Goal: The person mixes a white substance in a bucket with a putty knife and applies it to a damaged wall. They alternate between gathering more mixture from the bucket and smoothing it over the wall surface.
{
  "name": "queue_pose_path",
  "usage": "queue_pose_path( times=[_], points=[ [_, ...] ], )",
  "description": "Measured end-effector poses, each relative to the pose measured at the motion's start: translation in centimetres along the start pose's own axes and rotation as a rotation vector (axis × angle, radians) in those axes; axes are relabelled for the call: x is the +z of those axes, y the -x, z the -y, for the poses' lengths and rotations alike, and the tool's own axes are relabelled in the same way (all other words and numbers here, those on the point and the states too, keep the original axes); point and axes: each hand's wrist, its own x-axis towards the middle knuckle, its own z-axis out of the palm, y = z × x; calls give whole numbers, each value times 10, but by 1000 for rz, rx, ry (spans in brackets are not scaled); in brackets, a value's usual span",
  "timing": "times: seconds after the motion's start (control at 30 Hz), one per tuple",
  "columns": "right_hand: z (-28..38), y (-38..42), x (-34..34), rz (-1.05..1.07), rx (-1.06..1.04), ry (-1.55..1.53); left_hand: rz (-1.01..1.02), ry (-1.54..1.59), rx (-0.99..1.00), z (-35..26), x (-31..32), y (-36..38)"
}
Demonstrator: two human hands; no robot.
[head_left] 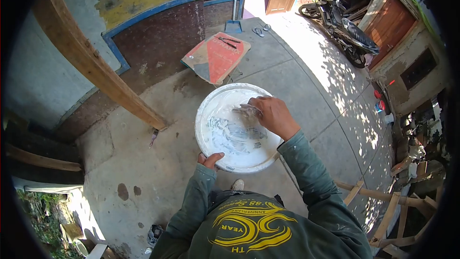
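A round white basin (225, 151) is held in front of my body, its inside smeared with white and grey paste. My left hand (211, 159) grips its near left rim, the thumb over the edge and the other fingers mostly hidden beneath. Over the upper right part of the basin, my right hand (273, 115) is closed on a flat scraper (247, 110), whose blade is at the paste. The scraper is coated in paste, so its exact shape is unclear.
Beyond the basin stands a small table (218, 57) topped with red and brown board, dark tools on it. A wooden post (91, 57) rises at left. A motorcycle (342, 31), blue dustpan (233, 27), sandals and a wooden frame (388, 216) are around.
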Motion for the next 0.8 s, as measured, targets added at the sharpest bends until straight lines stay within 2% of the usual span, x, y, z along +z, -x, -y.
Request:
queue_pose_path(
  times=[0.03,0.1,0.2,0.23,0.33,0.4,0.43,0.47,0.5,0.53,0.6,0.67,0.73,0.8],
  points=[
    [-12,2,-1,-9,13,-1,10,-13,-4,4,2,-11],
    [-36,-6,-9,-172,8,-20,135,-45,43,6,14,-40],
    [-63,-21,-10,-103,45,-2,85,-72,-60,-4,39,-59],
    [-74,-24,-6,-105,57,-4,116,-18,-39,-11,56,-65],
    [-110,-49,-1,-143,37,-4,162,-86,11,2,66,-116],
    [-127,-65,0,-256,77,3,159,-120,-52,6,72,-147],
    [-139,-73,5,-250,96,4,137,-114,-65,7,78,-163],
    [-156,-83,10,-158,100,13,122,-105,-70,6,87,-182],
    [-168,-97,8,-62,100,25,135,-99,-78,0,97,-197],
    [-178,-108,4,-52,102,38,174,-108,-113,-9,105,-209],
    [-190,-132,-1,-183,130,8,209,-107,-147,-17,118,-238],
    [-213,-157,8,-119,139,12,195,-117,-81,-16,124,-266],
    [-225,-174,12,-63,148,11,205,-146,-105,-27,130,-281],
    [-234,-193,7,-205,122,4,224,-171,-94,-38,143,-302]
  ],
)
